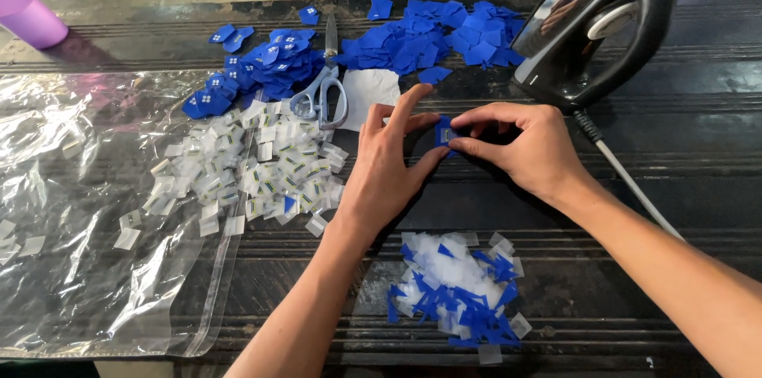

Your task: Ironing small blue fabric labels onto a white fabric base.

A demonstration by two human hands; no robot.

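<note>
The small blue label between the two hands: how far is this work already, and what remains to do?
Already done, it seems: a pile of small clear packets lies on the plastic sheet, and blue and white scraps are heaped near the person. In hand: the left hand and right hand pinch one blue label. Left: many loose blue pieces by the scissors.

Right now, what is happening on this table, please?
A person's left hand and right hand together pinch a small blue label over a dark table. Piles of blue labels, small clear packets and scraps lie around, with scissors and an upright iron nearby.
</note>
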